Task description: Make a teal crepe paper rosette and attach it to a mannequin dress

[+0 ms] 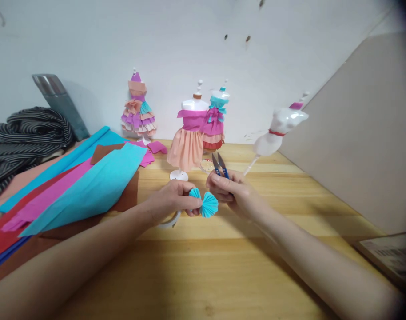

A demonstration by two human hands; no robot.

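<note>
Between the thumb and fingers of my left hand (176,198) is a pleated turquoise paper bow (210,205), pinched at its middle so both ends fan out. My right hand (231,189) grips a pair of blue-handled thread snips (220,165), their dark blades pointing up and slightly apart. Just behind my hands stands a small dress form in a magenta top and peach skirt (186,144), on a round white base. A roll of tape (170,221) lies on the wooden table, partly hidden under my left hand.
Sheets of coloured crepe paper (89,191) cover the left side, near a striped cloth (29,138) and a leaning bottle (61,104). Further back are a ruffled dress form (138,109), a magenta-and-turquoise one (216,120) and a tilted white one (272,133). Magenta scraps (157,147) lie nearby.
</note>
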